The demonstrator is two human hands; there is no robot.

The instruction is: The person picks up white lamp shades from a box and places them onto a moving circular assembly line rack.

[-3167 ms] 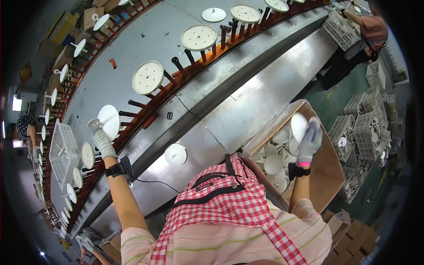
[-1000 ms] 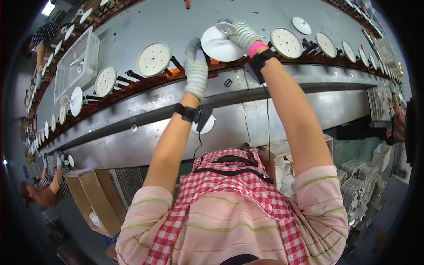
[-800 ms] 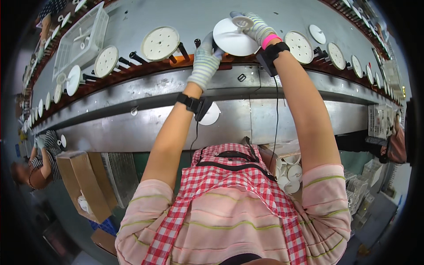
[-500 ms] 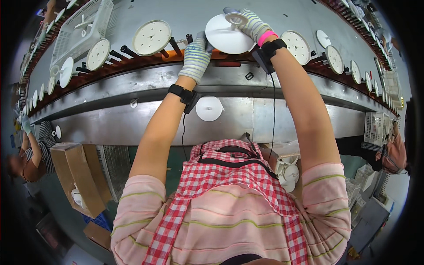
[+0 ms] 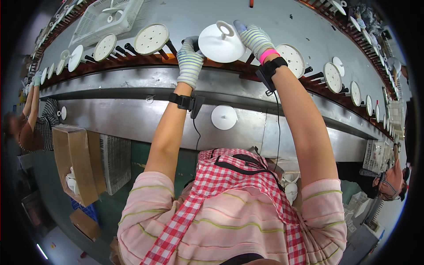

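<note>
A white round disc (image 5: 215, 47) with a small ring (image 5: 225, 29) standing up from its middle is in front of me, over the row of pegs. My left hand (image 5: 190, 64), in a striped knit glove with dark fingertips, grips the disc's left rim, with some fingertips hidden behind it. At the disc's right side is my right hand (image 5: 255, 39), gloved alike, its fingers stretched out beside the ring and not around it. A cream disc dotted with holes (image 5: 151, 39) sits on the pegs to the left, and another holed disc (image 5: 290, 59) is right of my right wrist.
Black-tipped pegs (image 5: 171, 47) line an orange-brown rail behind a metal ledge (image 5: 132, 81). A loose white disc (image 5: 224, 117) lies on the nearer metal surface. A white plastic basket (image 5: 106, 20) stands far left. Cardboard box (image 5: 73, 163) lower left; co-workers at both sides.
The ringed disc has shifted slightly left and down, its ring now more upright. My right hand's fingers have come away from the ring. The view has turned a little.
</note>
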